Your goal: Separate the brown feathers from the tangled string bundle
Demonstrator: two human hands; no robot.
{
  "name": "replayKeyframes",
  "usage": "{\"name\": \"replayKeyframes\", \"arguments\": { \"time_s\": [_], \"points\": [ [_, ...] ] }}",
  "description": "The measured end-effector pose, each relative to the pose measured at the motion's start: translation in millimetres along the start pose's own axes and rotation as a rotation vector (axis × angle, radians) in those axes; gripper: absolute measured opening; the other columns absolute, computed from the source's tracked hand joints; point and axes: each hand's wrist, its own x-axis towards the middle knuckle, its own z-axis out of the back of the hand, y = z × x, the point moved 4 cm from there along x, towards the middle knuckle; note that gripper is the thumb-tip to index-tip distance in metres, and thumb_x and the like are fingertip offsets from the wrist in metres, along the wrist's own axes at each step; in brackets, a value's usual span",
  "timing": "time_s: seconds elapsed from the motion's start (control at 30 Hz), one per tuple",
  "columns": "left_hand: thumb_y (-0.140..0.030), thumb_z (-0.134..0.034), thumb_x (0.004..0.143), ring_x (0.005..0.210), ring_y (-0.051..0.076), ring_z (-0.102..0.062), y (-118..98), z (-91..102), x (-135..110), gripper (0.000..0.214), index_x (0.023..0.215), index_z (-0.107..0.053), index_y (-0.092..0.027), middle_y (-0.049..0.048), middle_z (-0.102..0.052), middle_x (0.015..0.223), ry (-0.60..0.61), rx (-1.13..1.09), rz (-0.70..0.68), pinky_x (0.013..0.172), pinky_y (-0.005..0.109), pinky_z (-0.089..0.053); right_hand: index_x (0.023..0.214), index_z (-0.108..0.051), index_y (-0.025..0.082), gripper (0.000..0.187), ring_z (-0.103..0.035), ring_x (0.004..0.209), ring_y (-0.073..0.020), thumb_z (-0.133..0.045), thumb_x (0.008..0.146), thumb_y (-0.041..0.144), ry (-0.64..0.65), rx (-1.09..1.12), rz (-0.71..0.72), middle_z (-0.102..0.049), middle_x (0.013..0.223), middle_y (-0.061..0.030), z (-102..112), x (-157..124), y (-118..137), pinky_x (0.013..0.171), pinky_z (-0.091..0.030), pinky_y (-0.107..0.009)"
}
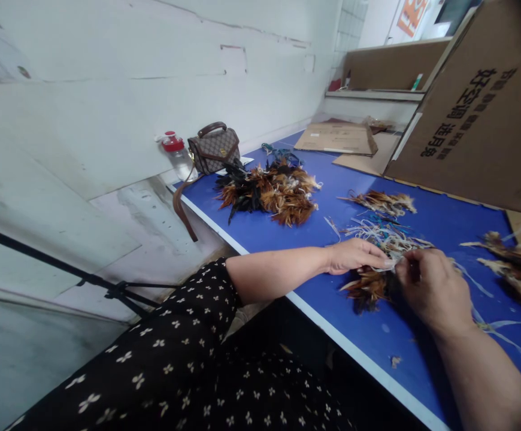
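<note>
Both of my hands meet over the blue table, pinching a whitish strip [391, 262] between them. My left hand [354, 256] reaches in from the left with thumb and fingers pressed together on it. Opposite, my right hand [438, 287] is curled, its fingertips closed on the strip's other side. Just below hangs or lies a small bunch of brown feathers [366, 290]; whether the strip is joined to it I cannot tell. Behind my fingers spreads a tangle of pale ribbon strips [377, 234] with some blue bits.
A big heap of brown and black feathers [272, 191] lies left of centre. More feathers sit at a smaller bunch [384, 202] and a right-hand pile [516, 269]. A handbag [215, 149] and red-capped bottle [179, 157] stand by the wall. A cardboard sheet [476, 114] rises behind.
</note>
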Motion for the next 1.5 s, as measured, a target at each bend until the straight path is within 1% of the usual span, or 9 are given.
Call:
{"name": "replayKeyframes", "arguments": {
  "time_s": [0.13,0.27,0.43,0.57,0.67,0.87,1.13,1.3,1.5],
  "points": [
    [-0.055,-0.115,0.059,0.068,0.007,-0.051,-1,1.3,2,0.062,0.089,-0.078,-0.016,-0.006,-0.066,0.075,-0.004,0.002,-0.066,0.064,0.026,-0.03,0.113,-0.07,0.025,0.025,-0.077,0.094,-0.0341,-0.057,0.107,0.045,-0.018,-0.013,-0.014,-0.081,0.113,-0.0183,0,0,-2,0.072,-0.051,-0.041],
    [-0.059,-0.113,0.058,0.071,0.006,-0.049,-3,5.7,3,0.065,0.087,-0.075,-0.016,-0.006,-0.065,0.078,-0.128,-0.019,-0.153,0.066,0.027,-0.03,0.109,-0.069,0.024,0.024,-0.074,0.086,-0.033,-0.058,0.103,0.045,-0.05,-0.06,-0.057,-0.079,0.107,-0.0169,0,0,-6,0.067,-0.043,-0.041],
    [-0.065,-0.111,0.055,0.078,0.009,-0.055,-3,5.9,8,0.069,0.087,-0.076,-0.015,-0.0037,-0.069,0.082,-0.177,-0.005,-0.268,0.078,0.029,-0.042,0.099,-0.064,0.025,0.016,-0.069,0.078,-0.0301,-0.061,0.099,0.04,-0.015,-0.076,-0.049,-0.076,0.1,-0.0157,-1,1,-2,0.066,-0.037,-0.039],
    [-0.066,-0.108,0.063,0.074,0.009,-0.054,0,6.8,11,0.066,0.088,-0.072,-0.017,-0.0049,-0.066,0.079,-0.225,0.083,-0.366,0.077,0.031,-0.043,0.093,-0.062,0.025,0.016,-0.066,0.075,-0.0282,-0.063,0.098,0.041,0.012,-0.065,-0.026,-0.073,0.092,-0.0136,-2,2,1,0.066,-0.036,-0.039],
    [-0.065,-0.105,0.071,0.072,0.01,-0.053,-2,8.2,10,0.062,0.09,-0.071,-0.018,-0.0052,-0.065,0.078,-0.221,0.134,-0.412,0.074,0.031,-0.042,0.099,-0.067,0.024,0.018,-0.068,0.077,-0.0284,-0.063,0.1,0.042,-0.021,-0.065,-0.05,-0.076,0.095,-0.0134,0,1,-2,0.067,-0.037,-0.038],
    [-0.067,-0.107,0.064,0.074,0.009,-0.052,-7,18.2,8,0.067,0.09,-0.071,-0.017,-0.0063,-0.064,0.077,-0.22,0.056,-0.342,0.079,0.031,-0.042,0.121,-0.079,0.021,0.037,-0.078,0.092,-0.0322,-0.058,0.11,0.049,-0.154,-0.002,-0.085,-0.083,0.108,-0.0152,13,-2,-13,0.072,-0.051,-0.041],
    [-0.07,-0.107,0.065,0.081,0.012,-0.056,-7,9.1,3,0.067,0.09,-0.076,-0.016,-0.003,-0.069,0.084,-0.121,0.121,-0.286,0.083,0.032,-0.044,0.147,-0.074,0.021,0.044,-0.076,0.08,-0.0241,-0.072,0.108,0.041,-0.113,0.318,0.147,-0.08,0.103,-0.0085,15,3,6,0.081,-0.063,-0.04],
    [-0.067,-0.107,0.067,0.08,0.012,-0.056,-7,9.7,1,0.064,0.089,-0.076,-0.015,-0.0029,-0.069,0.082,-0.11,0.148,-0.257,0.083,0.033,-0.045,0.117,-0.078,0.024,0.018,-0.074,0.077,-0.022,-0.071,0.11,0.04,-0.111,0.321,0.166,-0.082,0.102,-0.008,8,1,1,0.081,-0.063,-0.039],
    [-0.066,-0.108,0.064,0.079,0.011,-0.055,-3,10.4,8,0.064,0.087,-0.076,-0.015,-0.0042,-0.068,0.081,-0.106,0.147,-0.278,0.084,0.032,-0.045,0.106,-0.073,0.024,0.019,-0.073,0.079,-0.0232,-0.063,0.112,0.04,-0.101,0.186,0.109,-0.078,0.094,-0.009,2,-1,0,0.073,-0.056,-0.036]
  ]
}}
